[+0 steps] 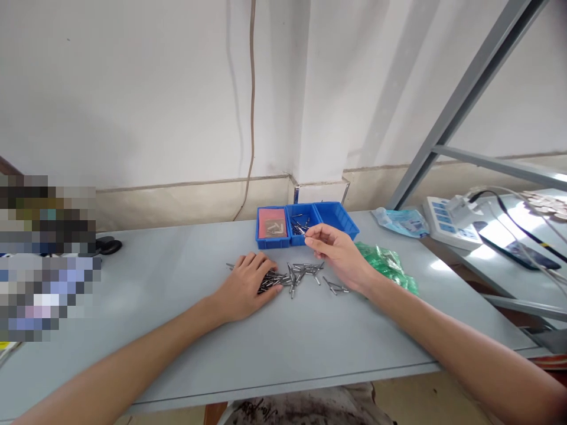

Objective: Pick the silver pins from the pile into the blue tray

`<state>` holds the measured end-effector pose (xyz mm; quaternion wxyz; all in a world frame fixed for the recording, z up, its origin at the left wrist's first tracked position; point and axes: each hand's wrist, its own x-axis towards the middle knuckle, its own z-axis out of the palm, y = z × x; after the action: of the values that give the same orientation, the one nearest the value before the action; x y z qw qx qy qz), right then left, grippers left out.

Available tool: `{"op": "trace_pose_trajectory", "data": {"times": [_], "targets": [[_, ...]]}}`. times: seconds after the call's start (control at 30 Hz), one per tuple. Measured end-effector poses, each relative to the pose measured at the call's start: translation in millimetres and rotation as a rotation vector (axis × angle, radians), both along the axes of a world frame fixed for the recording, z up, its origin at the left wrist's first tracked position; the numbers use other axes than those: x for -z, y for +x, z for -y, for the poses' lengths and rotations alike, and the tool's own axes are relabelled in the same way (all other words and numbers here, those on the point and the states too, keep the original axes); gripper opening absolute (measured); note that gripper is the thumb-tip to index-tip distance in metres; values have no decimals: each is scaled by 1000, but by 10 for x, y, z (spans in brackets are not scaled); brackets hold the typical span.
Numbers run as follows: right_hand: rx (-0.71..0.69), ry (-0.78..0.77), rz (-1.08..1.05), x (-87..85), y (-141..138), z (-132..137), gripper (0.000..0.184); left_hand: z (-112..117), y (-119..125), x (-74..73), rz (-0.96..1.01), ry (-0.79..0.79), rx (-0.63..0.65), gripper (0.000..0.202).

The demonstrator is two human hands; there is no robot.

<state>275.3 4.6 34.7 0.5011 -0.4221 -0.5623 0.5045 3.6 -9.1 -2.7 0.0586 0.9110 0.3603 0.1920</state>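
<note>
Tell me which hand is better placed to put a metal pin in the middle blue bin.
Probably the right hand: it is at the middle blue bin, seemingly pinching a pin, while the left hand lies farther off, over the loose pins.

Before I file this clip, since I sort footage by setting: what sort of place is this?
Probably a workshop or small-parts workstation: slender metal pieces lie loose on a plain grey table, and blue bins stand behind them, the middle one holding similar pieces.
</note>
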Motion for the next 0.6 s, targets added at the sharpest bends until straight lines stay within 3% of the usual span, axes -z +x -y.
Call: {"op": "trace_pose_trajectory", "data": {"times": [0.1,0.43,0.6], "targets": [[-61,-95,-99,6,5,-6,29,0,3,-2,2,-2,-1,24],[-240,-200,-249,-8,0,10,26,2,5,0,-5,6,-2,25],[-275,-214,-229,-11,-16,24,27,0,7,4,-4,7,2,26]]}}
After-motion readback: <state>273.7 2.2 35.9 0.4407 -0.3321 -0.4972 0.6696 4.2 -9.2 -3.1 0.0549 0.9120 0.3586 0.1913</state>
